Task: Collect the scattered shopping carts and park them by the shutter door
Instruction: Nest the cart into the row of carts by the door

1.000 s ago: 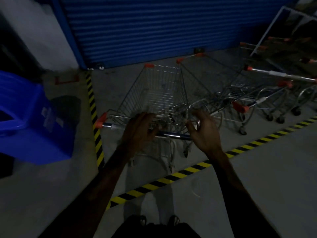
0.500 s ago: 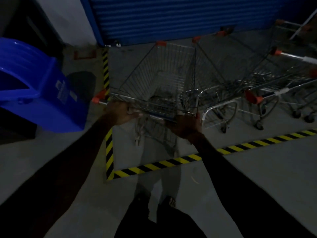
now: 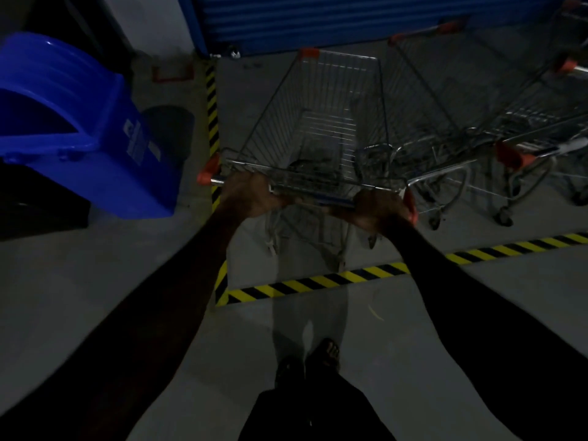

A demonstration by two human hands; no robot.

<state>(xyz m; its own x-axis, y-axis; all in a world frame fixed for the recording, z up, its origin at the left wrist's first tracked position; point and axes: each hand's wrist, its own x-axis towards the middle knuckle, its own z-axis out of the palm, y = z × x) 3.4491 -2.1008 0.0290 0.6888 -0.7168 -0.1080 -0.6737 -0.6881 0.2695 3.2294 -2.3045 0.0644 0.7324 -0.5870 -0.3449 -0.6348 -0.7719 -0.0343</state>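
A wire shopping cart (image 3: 331, 122) with orange corner caps stands in front of me, its nose toward the blue shutter door (image 3: 334, 17). My left hand (image 3: 251, 194) grips the left end of its handle bar. My right hand (image 3: 380, 208) grips the right end. Most of the cart sits inside the area marked by yellow-black floor tape (image 3: 318, 283). To its right stand other parked carts (image 3: 496, 122), close beside it and partly cut off by the frame edge.
A big blue bin (image 3: 86, 122) lies tilted at the left, outside the tape line, with a dark block under it. A white wall meets the shutter at the upper left. My feet (image 3: 318, 354) are on grey concrete behind the tape.
Both hands, open over the handle a second ago, have closed on it. The cart has rolled forward toward the shutter, alongside the parked carts.
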